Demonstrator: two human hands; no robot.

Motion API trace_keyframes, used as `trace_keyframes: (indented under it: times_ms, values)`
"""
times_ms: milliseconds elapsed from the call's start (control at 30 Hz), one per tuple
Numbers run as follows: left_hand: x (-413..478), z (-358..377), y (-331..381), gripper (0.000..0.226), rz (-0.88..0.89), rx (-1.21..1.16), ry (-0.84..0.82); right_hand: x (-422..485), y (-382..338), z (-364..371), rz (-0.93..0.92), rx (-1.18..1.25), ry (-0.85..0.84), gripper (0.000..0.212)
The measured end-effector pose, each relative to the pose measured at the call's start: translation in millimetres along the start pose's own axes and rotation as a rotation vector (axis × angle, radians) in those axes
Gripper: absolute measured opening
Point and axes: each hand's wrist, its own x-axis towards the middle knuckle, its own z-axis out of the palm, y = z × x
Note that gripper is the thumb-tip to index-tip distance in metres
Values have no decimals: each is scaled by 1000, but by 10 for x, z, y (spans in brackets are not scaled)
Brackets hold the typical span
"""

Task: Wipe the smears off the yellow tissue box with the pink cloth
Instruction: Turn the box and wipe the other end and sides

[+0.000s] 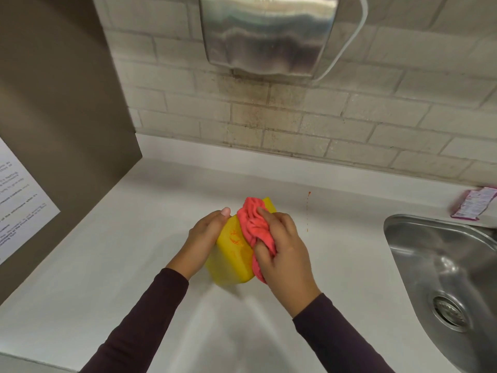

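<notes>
Left hand point(205, 232) clamped on smeared yellow plastic tissue box point(233, 254), right hand point(279, 246) fisted around bunched pink cloth point(254, 224) against its top.

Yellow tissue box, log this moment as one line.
left hand steadies tissue box | right hand presses pink cloth | orange smear remains

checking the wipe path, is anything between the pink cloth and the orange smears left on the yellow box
Nothing visible. The right hand presses the pink cloth on the yellow tissue box; the orange smears lie bare just beside it.

Hand dryer point(266, 33) embossed "AIKE"; other print illegible
</notes>
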Motion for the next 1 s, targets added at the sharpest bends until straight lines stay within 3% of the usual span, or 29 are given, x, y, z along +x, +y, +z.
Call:
trace_keyframes:
  times_ms: [167,267,367,667,867,1000]
  values:
    - [-22,-11,79,64,-20,12,-27,-88,-35,17,-104,-47,-120,50]
    - [-39,-3,84,70,-9,40,-13,-86,46,-68,-50,-90,-82,49]
    - [-28,-12,69,68,-25,51,3,-9,9,-20,63,-22,-17,49]
    - [0,-29,111,75,-87,-5,-25,-39,-77,64,-66,31,-143,48]
    - [3,-12,117,81,-79,45,2,85,3,2,79,115,-65,49]
    - [7,-5,111,89,-97,-20,19,170,-76,42,12,226,-136,52]
